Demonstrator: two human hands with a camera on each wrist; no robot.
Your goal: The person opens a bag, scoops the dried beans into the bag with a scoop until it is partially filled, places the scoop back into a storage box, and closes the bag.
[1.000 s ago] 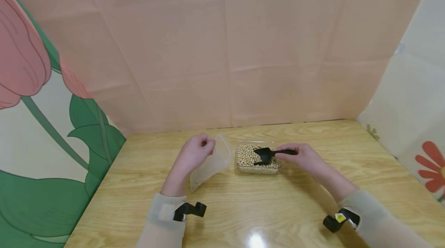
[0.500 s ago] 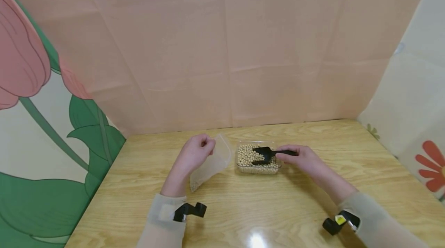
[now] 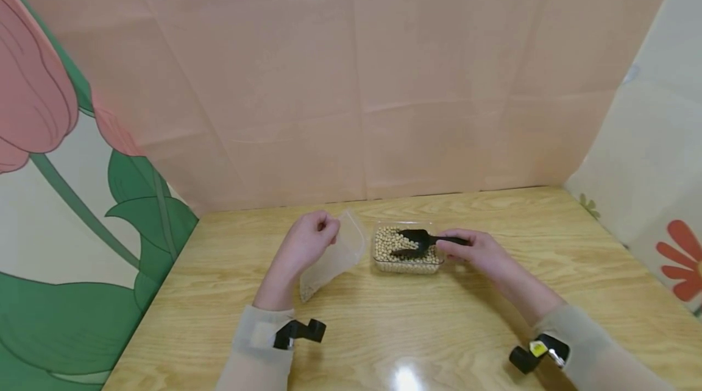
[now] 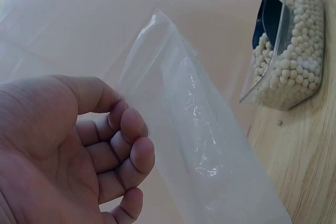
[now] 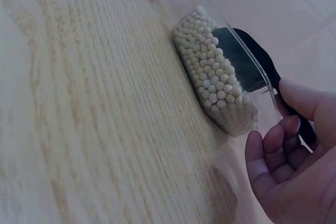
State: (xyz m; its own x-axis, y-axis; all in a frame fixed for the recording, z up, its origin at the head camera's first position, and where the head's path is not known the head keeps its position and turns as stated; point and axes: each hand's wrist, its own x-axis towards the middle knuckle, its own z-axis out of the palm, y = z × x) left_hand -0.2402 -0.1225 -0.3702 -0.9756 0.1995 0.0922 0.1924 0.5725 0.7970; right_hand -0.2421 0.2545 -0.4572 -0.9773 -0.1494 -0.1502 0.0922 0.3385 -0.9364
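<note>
My left hand [image 3: 309,239] pinches the upper edge of a clear plastic bag [image 3: 337,257], thumb against curled fingers. The bag hangs down to the table, and a few small bits show in its bottom corner; the left wrist view has its glossy film [image 4: 194,129] right beside the fingers. To the right stands a clear plastic box [image 3: 408,266] filled with pale round beans [image 5: 210,72]. A black scoop [image 3: 419,242] lies with its blade among the beans. My right hand [image 3: 477,249] holds the scoop's handle between thumb and fingers, at the box's right side.
The wooden table [image 3: 351,330] runs back to a pink sheet [image 3: 356,86] hung behind it. A flower-printed sheet [image 3: 647,165] stands at the right and another with large tulips at the left. Both forearms carry black wrist mounts [image 3: 298,331].
The scoop's blade has shifted slightly left through the beans and tilted a little, my right hand lowering slightly with it. My left hand and the bag have stayed in place.
</note>
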